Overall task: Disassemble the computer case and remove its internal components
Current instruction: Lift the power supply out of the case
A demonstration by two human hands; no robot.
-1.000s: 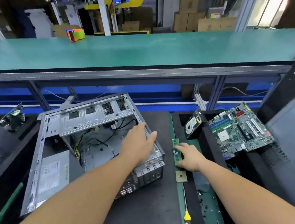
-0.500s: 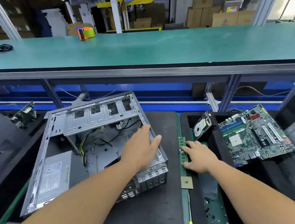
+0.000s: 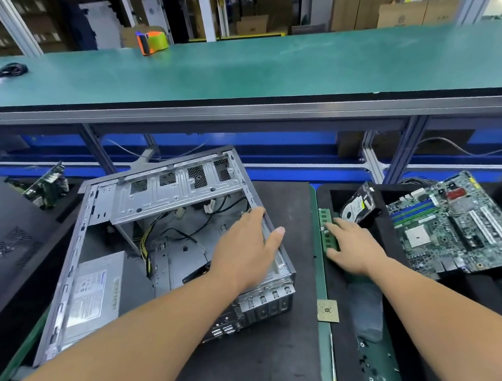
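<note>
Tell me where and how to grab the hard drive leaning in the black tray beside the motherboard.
Grip the hard drive by its two long side edges near the raised upper end, coming from above. It leans tilted in the black tray, label face showing, so that top end stands free. The right hand resting on the memory stick is nearest. The motherboard crowds its right side, so probably avoid approaching from there.

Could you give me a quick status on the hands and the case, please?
Left hand open on case rim. Right hand flat on RAM stick. Power supply and cables remain inside.
</note>
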